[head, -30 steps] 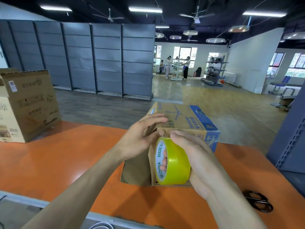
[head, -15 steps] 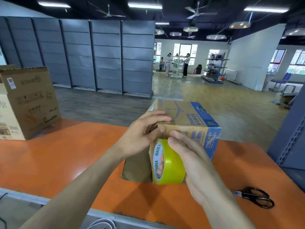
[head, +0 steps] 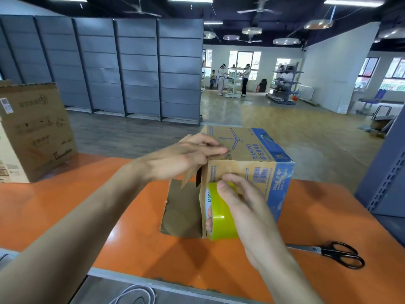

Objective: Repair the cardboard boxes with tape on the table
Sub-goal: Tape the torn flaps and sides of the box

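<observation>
A brown and blue cardboard box (head: 258, 150) lies on the orange table (head: 65, 205), its left end open with flaps loose. My left hand (head: 182, 156) rests on the box's near top left corner, fingertips pressing down there. My right hand (head: 245, 207) grips a roll of yellow-green tape (head: 221, 218) held against the box's near face, low down. Whether a strip of tape runs between the roll and my left fingers is not clear.
Black scissors (head: 335, 253) lie on the table at the right. A bigger brown box (head: 32, 130) stands at the table's far left. A grey shelf upright (head: 385, 178) rises at the right edge. A white cable (head: 133, 295) lies below the near edge.
My left fingers have slid onto the box's top corner. The tape roll has dropped lower along the near face with my right hand. The view has shifted slightly.
</observation>
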